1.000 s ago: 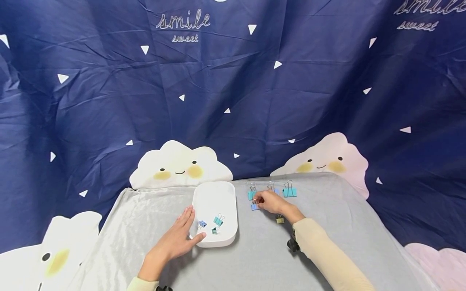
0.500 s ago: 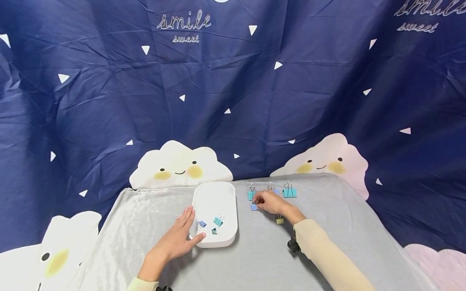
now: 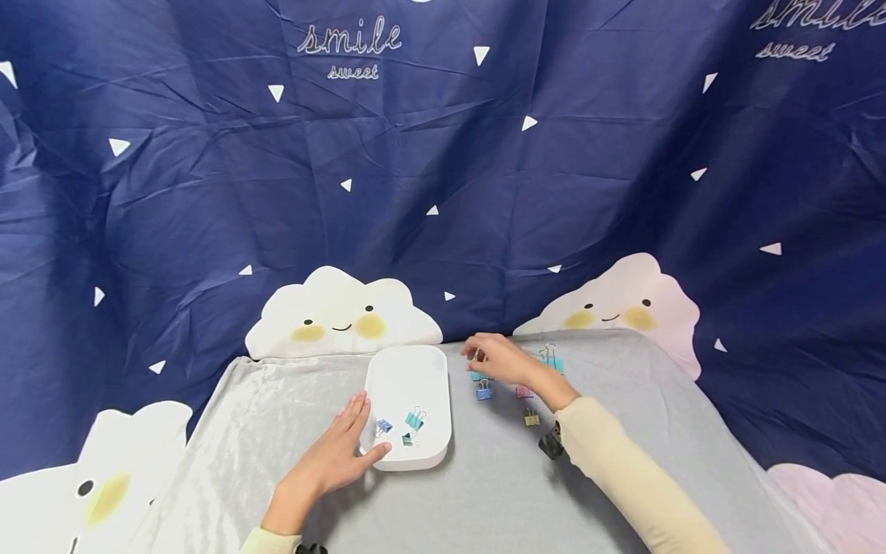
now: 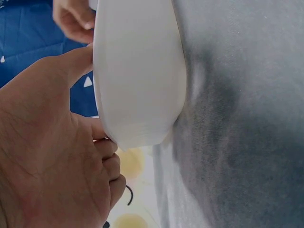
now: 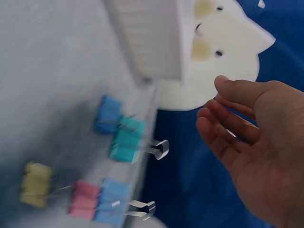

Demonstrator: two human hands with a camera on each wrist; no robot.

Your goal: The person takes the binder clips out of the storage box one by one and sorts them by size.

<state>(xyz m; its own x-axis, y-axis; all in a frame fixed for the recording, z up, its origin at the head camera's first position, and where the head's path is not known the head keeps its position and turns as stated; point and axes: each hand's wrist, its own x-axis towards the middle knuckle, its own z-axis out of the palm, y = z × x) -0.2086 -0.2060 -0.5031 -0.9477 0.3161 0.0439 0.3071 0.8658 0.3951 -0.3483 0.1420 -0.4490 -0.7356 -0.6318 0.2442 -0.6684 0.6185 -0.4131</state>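
Note:
My left hand (image 3: pixel 337 454) rests along the left side of a white plastic bin (image 3: pixel 404 377), fingers extended, thumb at its near rim. Inside lie a blue binder clip (image 3: pixel 384 425), a teal one (image 3: pixel 415 421) and a dark teal one (image 3: pixel 407 439). My right hand (image 3: pixel 501 359) hovers above the far clips, fingers loosely bent and holding nothing. Just below it on the cloth stands a small blue binder clip (image 5: pixel 108 115) beside a teal binder clip (image 5: pixel 128 137). A pink clip (image 5: pixel 84 199) and a light blue clip (image 5: pixel 112 199) stand side by side.
A yellow binder clip (image 3: pixel 531 419) sits nearest on the grey cloth (image 3: pixel 484 492). Partly behind the right forearm is a large teal clip (image 3: pixel 556 365). A navy curtain (image 3: pixel 443 154) with clouds hangs behind the table's far edge.
My right hand has let go of the small blue clip and lifted up and away from it, uncovering the pink clip. The left hand has stayed on the bin.

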